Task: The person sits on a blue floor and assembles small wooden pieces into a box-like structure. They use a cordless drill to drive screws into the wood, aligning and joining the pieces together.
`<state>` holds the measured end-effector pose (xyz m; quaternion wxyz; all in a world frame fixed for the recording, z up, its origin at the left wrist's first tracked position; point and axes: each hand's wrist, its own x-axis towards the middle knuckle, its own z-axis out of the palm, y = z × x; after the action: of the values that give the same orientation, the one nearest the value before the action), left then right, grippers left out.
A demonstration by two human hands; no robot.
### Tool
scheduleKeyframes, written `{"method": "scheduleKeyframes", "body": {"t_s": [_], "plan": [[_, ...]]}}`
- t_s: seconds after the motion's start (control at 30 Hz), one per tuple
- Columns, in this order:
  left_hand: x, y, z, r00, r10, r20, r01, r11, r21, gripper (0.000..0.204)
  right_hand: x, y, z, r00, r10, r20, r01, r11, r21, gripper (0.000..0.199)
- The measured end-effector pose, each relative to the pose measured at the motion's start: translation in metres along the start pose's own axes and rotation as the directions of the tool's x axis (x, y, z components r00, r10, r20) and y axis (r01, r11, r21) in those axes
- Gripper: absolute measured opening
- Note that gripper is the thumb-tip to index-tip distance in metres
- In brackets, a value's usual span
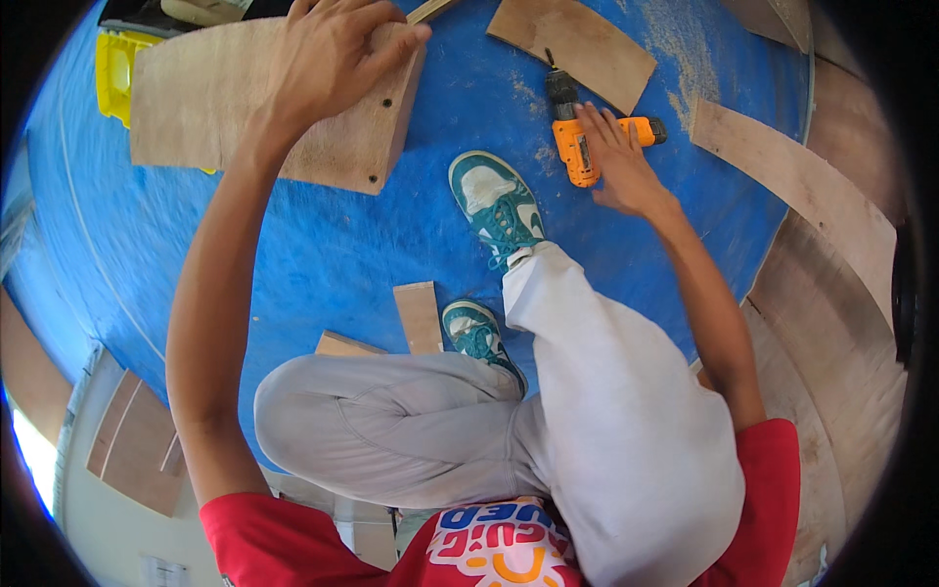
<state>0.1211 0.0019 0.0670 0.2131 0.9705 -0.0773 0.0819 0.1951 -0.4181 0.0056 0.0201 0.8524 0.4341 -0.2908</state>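
On blue sheeting [342, 245], the half-open left hand [331, 61] touches a wooden box [210, 103]; nearer the right edge, the straight-fingered right hand [623, 166] touches a drill [570, 145], grip unclear.

A label [585, 153] on the orange drill [567, 135], just left of the right hand [621, 166] on it, is too small to read. Well below that hand, bold blue and red lettering [499, 528] stands inverted on the red shirt [284, 538].
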Motion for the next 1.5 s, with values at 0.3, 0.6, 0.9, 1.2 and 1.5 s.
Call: {"method": "scheduleKeyframes", "body": {"t_s": [0.3,0.6,0.9,1.2,1.5], "plan": [[-0.042,0.020,-0.038,0.860,-0.185,-0.475,0.049,0.957,-0.284,0.018,0.024,0.049,0.009,0.992,-0.046,-0.116,0.050,0.998,0.028,0.077],[-0.146,0.074,-0.074,0.851,-0.525,0.020,0.438,0.689,-0.577,0.012,-0.042,-0.068,-0.053,0.979,0.206,0.001,-0.085,0.402,0.912,0.046],[-0.138,0.098,-0.083,0.709,-0.704,0.041,0.591,0.562,-0.579,0.039,-0.037,-0.147,-0.164,0.993,-0.109,-0.037,0.070,0.323,0.944,0.049],[-0.131,0.104,-0.079,0.906,-0.370,-0.205,0.189,0.787,-0.587,0.050,-0.017,-0.196,-0.181,0.992,-0.122,0.035,0.033,0.516,0.856,0.034],[-0.140,0.095,-0.083,0.928,-0.311,-0.207,0.168,0.842,-0.513,0.039,-0.023,-0.211,-0.197,0.998,0.003,0.060,-0.049,0.615,0.787,0.029]]}}
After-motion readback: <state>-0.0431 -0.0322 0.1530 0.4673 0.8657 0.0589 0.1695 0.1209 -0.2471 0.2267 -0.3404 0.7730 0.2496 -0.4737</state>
